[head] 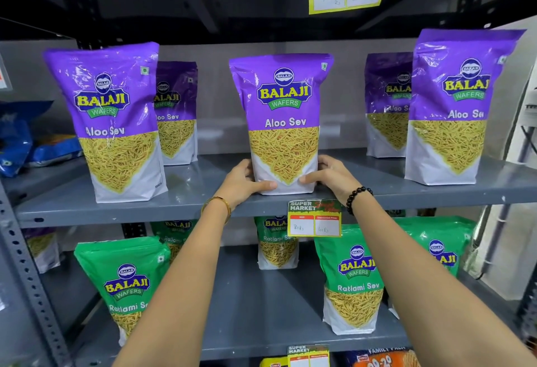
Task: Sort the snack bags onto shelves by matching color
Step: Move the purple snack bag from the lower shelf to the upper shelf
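A purple Aloo Sev bag stands upright at the middle front of the grey upper shelf. My left hand grips its lower left corner and my right hand its lower right corner. Other purple bags stand on the same shelf: one at front left, one behind it, one at front right, one behind that. On the shelf below stand green Ratlami Sev bags, among them one at left and one at right.
Blue snack bags lie at the left end of the upper shelf. A purple bag stands at the far left of the lower shelf. Price tags hang on the shelf edges. An orange pack shows at the bottom.
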Demonstrator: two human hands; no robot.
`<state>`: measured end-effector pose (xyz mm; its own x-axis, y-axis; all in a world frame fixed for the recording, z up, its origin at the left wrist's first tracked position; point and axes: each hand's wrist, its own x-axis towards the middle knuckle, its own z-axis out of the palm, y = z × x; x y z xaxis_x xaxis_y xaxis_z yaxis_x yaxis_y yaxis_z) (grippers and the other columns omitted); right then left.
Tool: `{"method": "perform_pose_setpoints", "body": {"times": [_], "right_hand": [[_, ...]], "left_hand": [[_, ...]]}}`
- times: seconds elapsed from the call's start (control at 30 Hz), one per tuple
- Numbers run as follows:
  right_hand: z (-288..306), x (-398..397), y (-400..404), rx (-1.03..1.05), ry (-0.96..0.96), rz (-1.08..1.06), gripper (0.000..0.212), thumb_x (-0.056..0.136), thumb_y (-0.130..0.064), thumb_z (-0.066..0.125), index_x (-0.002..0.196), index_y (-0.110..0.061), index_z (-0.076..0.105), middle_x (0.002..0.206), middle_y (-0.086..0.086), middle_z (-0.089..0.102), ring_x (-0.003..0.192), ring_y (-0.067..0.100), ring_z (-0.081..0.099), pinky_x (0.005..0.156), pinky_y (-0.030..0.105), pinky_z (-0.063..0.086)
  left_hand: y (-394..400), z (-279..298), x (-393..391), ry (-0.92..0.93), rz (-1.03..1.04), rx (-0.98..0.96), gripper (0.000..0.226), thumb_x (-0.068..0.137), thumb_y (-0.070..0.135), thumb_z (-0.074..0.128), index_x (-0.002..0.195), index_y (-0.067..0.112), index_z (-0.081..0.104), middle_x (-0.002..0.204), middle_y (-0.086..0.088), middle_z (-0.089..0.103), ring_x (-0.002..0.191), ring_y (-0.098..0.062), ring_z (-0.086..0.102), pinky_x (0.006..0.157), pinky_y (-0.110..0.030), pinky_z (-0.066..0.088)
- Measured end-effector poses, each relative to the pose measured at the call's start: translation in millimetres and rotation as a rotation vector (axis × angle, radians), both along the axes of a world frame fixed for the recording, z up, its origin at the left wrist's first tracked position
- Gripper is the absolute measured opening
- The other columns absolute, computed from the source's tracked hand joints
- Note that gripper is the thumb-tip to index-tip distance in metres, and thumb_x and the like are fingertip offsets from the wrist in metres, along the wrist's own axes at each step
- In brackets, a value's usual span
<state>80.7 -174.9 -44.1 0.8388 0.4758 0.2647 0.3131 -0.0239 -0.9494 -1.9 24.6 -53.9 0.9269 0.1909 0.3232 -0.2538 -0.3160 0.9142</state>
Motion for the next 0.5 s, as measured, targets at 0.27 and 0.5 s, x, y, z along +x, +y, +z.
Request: {"method": "perform_pose_setpoints", "body": {"times": [0.27, 0.5], "right_hand": [[0.4, -0.2, -0.1, -0.001, 0.009, -0.016, 0.049, 0.057, 0.000, 0.077, 0.100, -0.015, 0.057, 0.113, 0.010, 0.065, 0.107, 0.028, 0.061, 0.100, 0.047, 0.046], [0.4, -1.4, -0.4, 0.001, 0.015, -0.013, 0.049, 0.058, 0.000, 0.077, 0.099, -0.016, 0.057, 0.115, 0.012, 0.065, 0.108, 0.028, 0.060, 0.101, 0.046, 0.046]], "left_hand": [[-1.7, 0.3, -0.7, 0.004, 0.023, 0.012, 0.056, 0.066, 0.012, 0.079, 0.113, 0.017, 0.048, 0.125, -0.008, 0.059, 0.113, -0.022, 0.057, 0.095, -0.032, 0.046], [-0.5, 0.4, -0.3, 0.017, 0.032, 0.026, 0.057, 0.064, 0.014, 0.080, 0.111, 0.020, 0.048, 0.125, -0.007, 0.059, 0.114, -0.022, 0.057, 0.099, -0.036, 0.046]]}}
